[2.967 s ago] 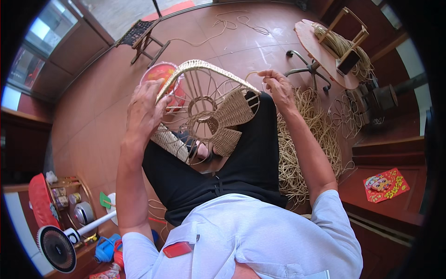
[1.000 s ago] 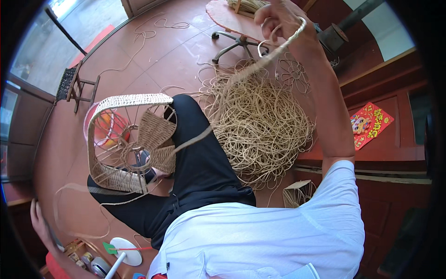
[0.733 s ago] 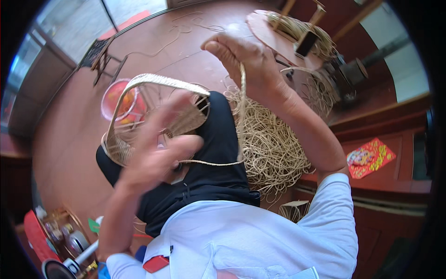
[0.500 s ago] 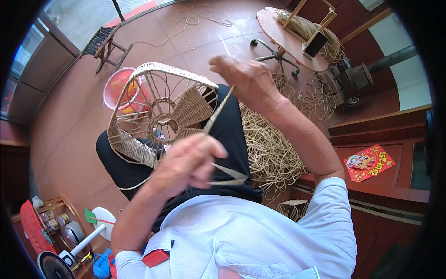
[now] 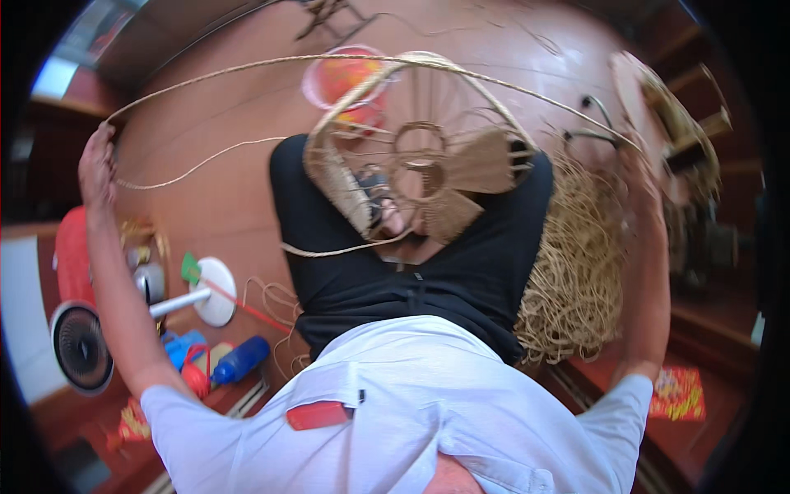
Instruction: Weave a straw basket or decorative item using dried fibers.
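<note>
A part-woven fan-shaped piece point(image 5: 477, 165) of tan cord, with a round centre ring and spokes, rests across my lap between my knees. My left hand point(image 5: 98, 165) is raised at the far left, closed on a long cord point(image 5: 271, 62). The cord stretches over the piece to my right hand point(image 5: 638, 165) at the far right, which is blurred and closed on it. A second, slack strand point(image 5: 214, 160) hangs from near my left hand. Another loops over my thighs. The heap of cord point(image 5: 568, 280) lies beside my right leg, partly behind my forearm.
A pink-rimmed basin point(image 5: 337, 74) sits on the floor ahead, a folding stool point(image 5: 325, 20) beyond it. A round table point(image 5: 625, 78) with cord bundles is at the right. A fan point(image 5: 81, 346), a blue bottle point(image 5: 239, 358) and a red cushion point(image 5: 72, 255) are at lower left.
My hands have spread far apart, left hand going left and right hand going right, drawing the cord across above the piece. The view has swung, shifting the piece rightward in the picture.
</note>
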`<state>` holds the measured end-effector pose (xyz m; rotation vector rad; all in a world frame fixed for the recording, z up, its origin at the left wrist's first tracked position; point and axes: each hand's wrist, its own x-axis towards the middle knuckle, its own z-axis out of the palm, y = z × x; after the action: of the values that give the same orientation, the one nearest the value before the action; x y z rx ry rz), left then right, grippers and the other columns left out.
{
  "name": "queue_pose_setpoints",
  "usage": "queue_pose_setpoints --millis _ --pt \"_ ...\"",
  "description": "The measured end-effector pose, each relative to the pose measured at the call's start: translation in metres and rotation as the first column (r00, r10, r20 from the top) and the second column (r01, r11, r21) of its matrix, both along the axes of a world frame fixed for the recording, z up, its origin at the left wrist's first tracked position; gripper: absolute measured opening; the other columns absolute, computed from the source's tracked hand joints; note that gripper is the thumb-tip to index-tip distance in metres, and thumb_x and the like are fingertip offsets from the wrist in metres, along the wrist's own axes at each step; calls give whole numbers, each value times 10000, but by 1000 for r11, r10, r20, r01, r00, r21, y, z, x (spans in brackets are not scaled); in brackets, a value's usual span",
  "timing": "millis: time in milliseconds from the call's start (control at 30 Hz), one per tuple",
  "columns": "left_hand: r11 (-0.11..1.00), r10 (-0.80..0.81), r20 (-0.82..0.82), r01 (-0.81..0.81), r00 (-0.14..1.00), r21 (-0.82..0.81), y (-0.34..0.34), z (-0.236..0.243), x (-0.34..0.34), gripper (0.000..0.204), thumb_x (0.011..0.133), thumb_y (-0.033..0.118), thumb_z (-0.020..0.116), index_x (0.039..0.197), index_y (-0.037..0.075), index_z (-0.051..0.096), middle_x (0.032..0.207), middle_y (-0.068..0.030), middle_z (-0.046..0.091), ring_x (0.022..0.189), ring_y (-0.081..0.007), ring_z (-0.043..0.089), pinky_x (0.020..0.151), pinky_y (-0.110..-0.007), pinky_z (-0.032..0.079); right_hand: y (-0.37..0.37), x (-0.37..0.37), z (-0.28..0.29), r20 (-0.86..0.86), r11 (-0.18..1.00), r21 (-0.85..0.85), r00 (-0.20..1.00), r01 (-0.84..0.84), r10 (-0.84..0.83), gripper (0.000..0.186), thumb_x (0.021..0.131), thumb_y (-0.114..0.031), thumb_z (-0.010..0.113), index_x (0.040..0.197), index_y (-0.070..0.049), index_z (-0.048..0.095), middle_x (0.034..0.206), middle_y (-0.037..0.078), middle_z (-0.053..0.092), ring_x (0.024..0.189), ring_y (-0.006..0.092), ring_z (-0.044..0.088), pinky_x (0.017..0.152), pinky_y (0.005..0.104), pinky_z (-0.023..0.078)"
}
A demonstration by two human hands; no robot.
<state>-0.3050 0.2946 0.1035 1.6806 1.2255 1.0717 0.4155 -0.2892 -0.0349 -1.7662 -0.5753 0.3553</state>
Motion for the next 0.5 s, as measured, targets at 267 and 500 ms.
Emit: queue_pose_setpoints --millis 267,500 --pt "958 106 -414 20 904 287 -16 2 -67 303 1076 372 696 1123 81 768 758 129 465 659 -2 376 598 -194 281 21 -48 37 -256 849 -203 864 -487 434 186 1041 -299 715 1107 -132 664 800 -130 446 665 -7 350 599 195 297" --pt "695 -649 -551 704 525 -148 -290 -113 146 184 1006 196 697 1162 100 709 1106 -110 700 992 -334 724 849 -403 598 0 -89 28 -420 891 -113 834 -439 357 362 1158 -426 535 992 -115 618 712 -112 339 593 1 275 512 206 206"
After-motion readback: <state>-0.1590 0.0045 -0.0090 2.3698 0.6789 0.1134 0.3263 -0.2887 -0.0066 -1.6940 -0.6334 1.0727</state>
